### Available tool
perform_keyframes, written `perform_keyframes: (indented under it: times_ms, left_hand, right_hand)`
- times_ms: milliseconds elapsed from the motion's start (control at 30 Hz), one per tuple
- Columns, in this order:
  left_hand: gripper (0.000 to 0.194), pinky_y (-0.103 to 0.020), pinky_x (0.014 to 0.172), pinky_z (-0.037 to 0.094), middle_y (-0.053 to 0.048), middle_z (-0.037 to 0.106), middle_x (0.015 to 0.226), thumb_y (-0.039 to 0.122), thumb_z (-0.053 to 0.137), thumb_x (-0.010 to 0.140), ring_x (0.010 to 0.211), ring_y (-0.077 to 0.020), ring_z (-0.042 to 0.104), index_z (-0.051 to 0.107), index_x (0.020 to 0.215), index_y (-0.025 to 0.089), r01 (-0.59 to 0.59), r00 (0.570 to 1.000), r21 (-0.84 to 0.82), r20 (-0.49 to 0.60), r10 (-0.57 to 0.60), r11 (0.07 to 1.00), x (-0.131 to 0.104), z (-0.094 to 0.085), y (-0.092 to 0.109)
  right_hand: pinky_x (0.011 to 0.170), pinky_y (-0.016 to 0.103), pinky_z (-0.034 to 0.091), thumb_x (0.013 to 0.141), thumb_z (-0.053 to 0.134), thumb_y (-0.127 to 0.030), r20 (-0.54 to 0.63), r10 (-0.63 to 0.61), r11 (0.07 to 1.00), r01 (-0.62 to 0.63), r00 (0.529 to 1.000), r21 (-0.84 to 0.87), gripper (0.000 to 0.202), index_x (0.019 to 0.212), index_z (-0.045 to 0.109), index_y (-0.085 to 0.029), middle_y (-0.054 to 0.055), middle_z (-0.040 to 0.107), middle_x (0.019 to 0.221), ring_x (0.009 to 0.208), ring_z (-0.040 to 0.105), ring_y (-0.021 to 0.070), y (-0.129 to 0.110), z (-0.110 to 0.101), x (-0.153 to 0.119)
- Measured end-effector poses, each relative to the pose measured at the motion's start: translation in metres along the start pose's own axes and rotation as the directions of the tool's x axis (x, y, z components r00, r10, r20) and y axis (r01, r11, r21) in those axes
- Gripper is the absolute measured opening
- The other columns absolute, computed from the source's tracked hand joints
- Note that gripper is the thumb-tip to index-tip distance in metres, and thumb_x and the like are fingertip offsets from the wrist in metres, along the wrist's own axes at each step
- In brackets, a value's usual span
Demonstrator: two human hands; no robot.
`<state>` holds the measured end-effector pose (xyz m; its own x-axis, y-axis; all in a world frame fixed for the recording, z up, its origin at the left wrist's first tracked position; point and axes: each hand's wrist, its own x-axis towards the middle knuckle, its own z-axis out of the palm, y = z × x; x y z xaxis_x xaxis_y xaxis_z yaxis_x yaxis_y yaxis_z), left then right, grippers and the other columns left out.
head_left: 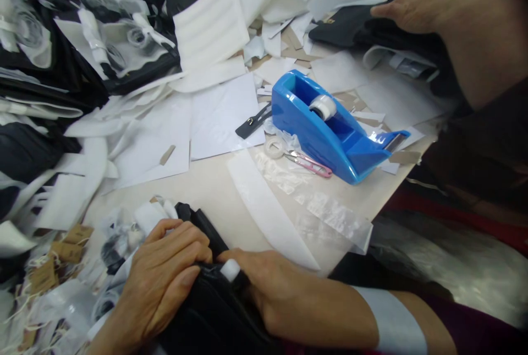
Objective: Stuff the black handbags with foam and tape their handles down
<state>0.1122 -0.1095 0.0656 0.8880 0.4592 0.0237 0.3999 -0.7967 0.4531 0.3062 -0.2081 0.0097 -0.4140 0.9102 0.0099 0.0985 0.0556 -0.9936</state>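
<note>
Bag [198, 311] sits at the near edge of the table [210, 179], left hand [169, 267] clamped on its top, right hand [266, 278] against it, grip hidden; steady, even pressure should prevent creasing.

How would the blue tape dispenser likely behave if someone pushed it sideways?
The blue tape dispenser would probably stay rigid, given its smooth, moulded-looking shell. Its long body, standing upright, seems likelier to slide than roll. The white tape roll sits in an open recess, so it might turn or jostle.
</note>
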Motion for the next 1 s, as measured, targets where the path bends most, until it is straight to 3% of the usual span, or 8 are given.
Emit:
perform_keyframes:
  times_ms: [67, 133, 267, 433, 600, 733, 900, 1000]
  left_hand:
    - [0.024, -0.041, 0.083, 0.034, -0.004, 0.064, 0.085, 0.021, 0.03, 0.095, 0.082, -0.0212, 0.057, 0.053, 0.088, 0.022, 0.019, 0.999, -0.012, -0.03, -0.019, 1.0, -0.002, -0.002, 0.0]
    - [0.024, -0.041, 0.084, 0.034, -0.004, 0.063, 0.086, 0.022, 0.03, 0.096, 0.084, -0.0211, 0.057, 0.053, 0.089, 0.022, 0.019, 0.999, -0.013, -0.033, -0.02, 1.0, -0.004, -0.003, 0.0]
    - [0.025, -0.041, 0.085, 0.032, -0.003, 0.062, 0.086, 0.023, 0.029, 0.098, 0.085, -0.0207, 0.056, 0.053, 0.091, 0.022, 0.009, 0.999, -0.045, -0.037, -0.01, 0.999, -0.008, -0.005, 0.002]
    - [0.025, -0.042, 0.086, 0.031, -0.004, 0.061, 0.086, 0.023, 0.029, 0.097, 0.086, -0.0217, 0.055, 0.053, 0.089, 0.022, 0.021, 0.997, -0.078, -0.077, -0.027, 0.997, -0.012, -0.005, 0.003]
    - [0.024, -0.042, 0.087, 0.031, -0.004, 0.062, 0.089, 0.02, 0.031, 0.096, 0.087, -0.0215, 0.056, 0.054, 0.091, 0.022, 0.005, 0.996, -0.048, -0.084, -0.009, 0.999, -0.015, -0.006, 0.002]
    - [0.024, -0.039, 0.084, 0.034, -0.003, 0.061, 0.086, 0.018, 0.03, 0.095, 0.084, -0.0204, 0.056, 0.053, 0.088, 0.021, 0.001, 0.996, -0.031, -0.09, -0.004, 1.0, -0.012, -0.008, 0.004]
    - [0.023, -0.037, 0.082, 0.037, -0.003, 0.062, 0.083, 0.012, 0.034, 0.09, 0.083, -0.0193, 0.056, 0.054, 0.082, 0.019, 0.008, 0.995, 0.012, -0.099, -0.007, 1.0, -0.008, -0.005, 0.007]
    - [0.023, -0.039, 0.088, 0.038, -0.007, 0.062, 0.096, 0.014, 0.037, 0.091, 0.102, -0.0232, 0.054, 0.058, 0.084, 0.019, 0.034, 0.988, 0.014, -0.151, -0.031, 0.999, -0.007, 0.0, 0.005]
  right_hand:
    - [0.096, 0.032, 0.048, 0.084, 0.043, 0.002, -0.144, -0.047, 0.971, 0.011, 0.988, -0.237, 0.049, 0.127, 0.051, -0.022, 0.008, 0.058, 0.12, 0.11, 0.055, 0.0196, -0.005, -0.015, 0.008]
    - [0.101, 0.047, 0.044, 0.086, 0.047, 0.0, -0.33, -0.038, 0.866, -0.133, 0.943, -0.481, 0.051, 0.134, 0.048, -0.019, 0.015, 0.05, 0.126, 0.119, 0.045, 0.028, -0.005, -0.028, 0.023]
    - [0.092, 0.056, 0.047, 0.085, 0.056, -0.004, -0.471, 0.101, 0.671, -0.409, 0.877, -0.618, 0.065, 0.146, 0.036, -0.015, 0.019, 0.049, 0.113, 0.11, 0.046, 0.0332, 0.008, -0.037, 0.051]
    - [0.086, 0.047, 0.052, 0.086, 0.048, -0.004, -0.345, 0.083, 0.79, -0.273, 0.935, -0.549, 0.068, 0.149, 0.028, -0.016, 0.014, 0.051, 0.114, 0.096, 0.056, 0.0243, 0.005, -0.031, 0.051]
    - [0.107, 0.039, 0.041, 0.086, 0.047, -0.008, -0.192, 0.016, 0.987, -0.046, 0.981, -0.155, 0.057, 0.142, 0.043, -0.015, 0.009, 0.055, 0.134, 0.121, 0.053, 0.0213, -0.005, -0.023, 0.038]
    - [0.106, 0.036, 0.042, 0.078, 0.054, -0.01, 0.023, 0.124, 0.989, -0.126, 0.992, 0.079, 0.06, 0.137, 0.051, -0.017, 0.007, 0.058, 0.135, 0.122, 0.055, 0.0224, 0.001, -0.009, 0.037]
    - [0.089, 0.031, 0.049, 0.076, 0.057, -0.009, 0.035, 0.092, 0.993, -0.094, 0.995, 0.071, 0.058, 0.133, 0.052, -0.019, 0.005, 0.068, 0.114, 0.102, 0.064, 0.0207, 0.016, 0.008, 0.046]
    - [0.088, 0.03, 0.049, 0.079, 0.06, -0.011, 0.035, 0.007, 0.995, -0.011, 0.999, 0.104, 0.05, 0.128, 0.053, -0.021, 0.004, 0.067, 0.114, 0.101, 0.063, 0.0191, 0.025, 0.014, 0.047]
